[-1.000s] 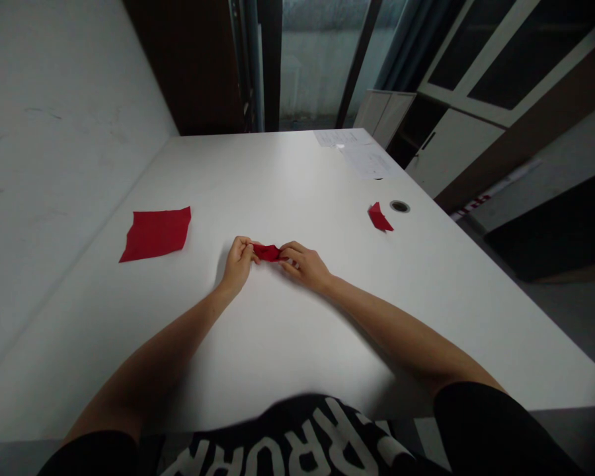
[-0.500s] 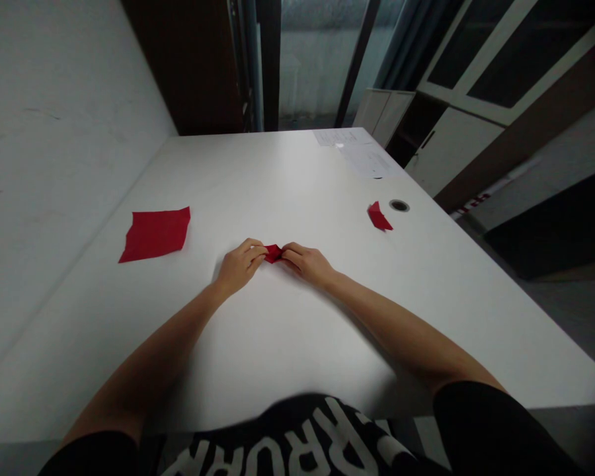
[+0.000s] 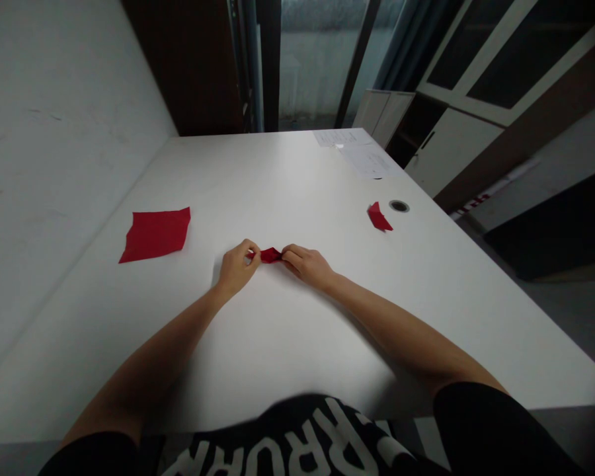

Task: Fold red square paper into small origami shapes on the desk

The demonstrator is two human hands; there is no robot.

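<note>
red paper (image 3: 271, 256) in fingers (image 3: 292, 253); white letters (image 3: 316, 444) on shirt (image 3: 297, 408)

The worktop (image 3: 287, 344) held a left piece (image 3: 156, 235), middle piece (image 3: 270, 256) and right piece (image 3: 379, 217).
The middle piece sat between the left hand (image 3: 236, 268) and right hand (image 3: 306, 263); the wall (image 3: 54, 145) stood left, the hole (image 3: 399, 206) just beside the right piece, and papers (image 3: 365, 160) behind, at the far right corner.

Red piece (image 3: 270, 256), white tabletop (image 3: 277, 337).
</note>
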